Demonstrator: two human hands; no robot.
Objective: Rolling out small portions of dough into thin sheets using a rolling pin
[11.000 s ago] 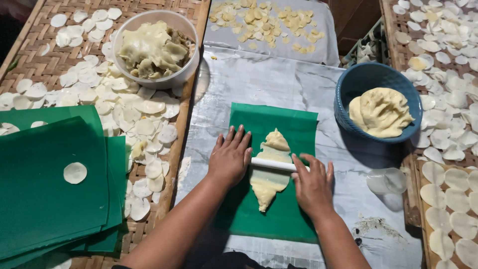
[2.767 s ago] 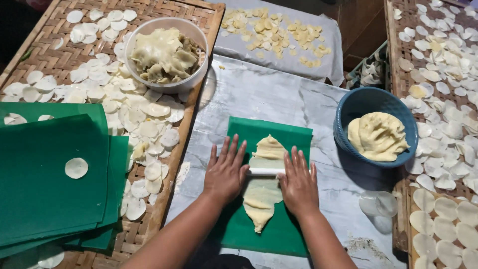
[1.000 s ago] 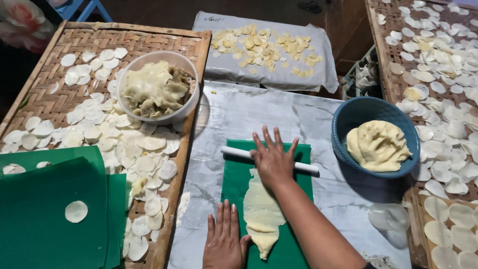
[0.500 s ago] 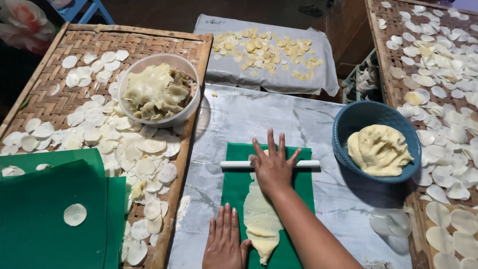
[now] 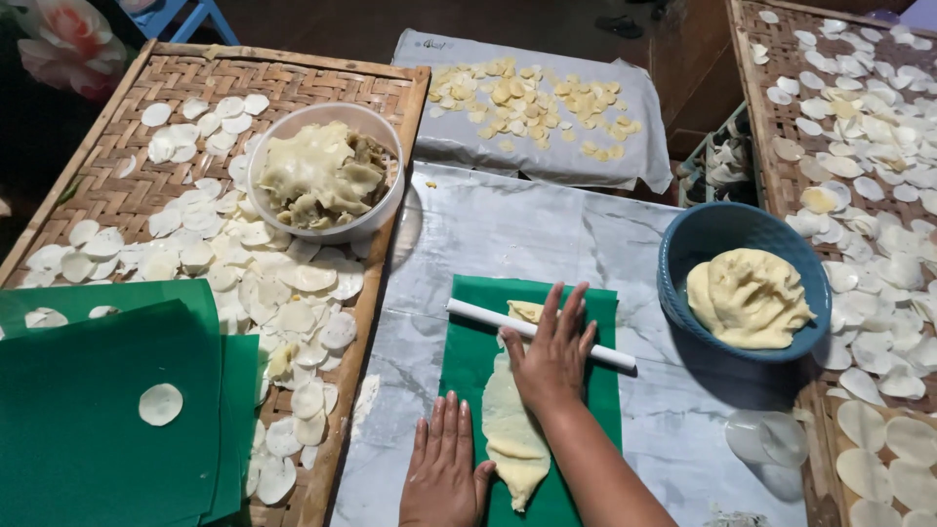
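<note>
So, right hand (image 5: 554,353) flat, fingers spread, palm on white rolling pin (image 5: 539,333) lower centre of frame. Left hand (image 5: 444,468) flat, fingers together, pinning green mat (image 5: 468,361) beside dough strip (image 5: 512,429). Probably best: even pressure, pin square across dough, mat held firm.

White rolling pin (image 5: 540,334) lying slantwise across pale, flattened dough strip (image 5: 511,425), both on a green plastic sheet (image 5: 467,366)

Under my right hand (image 5: 554,353) I see a smooth white plastic rolling pin (image 5: 540,333), soft matt dough (image 5: 511,427) and a glossy green sheet (image 5: 467,373).
</note>
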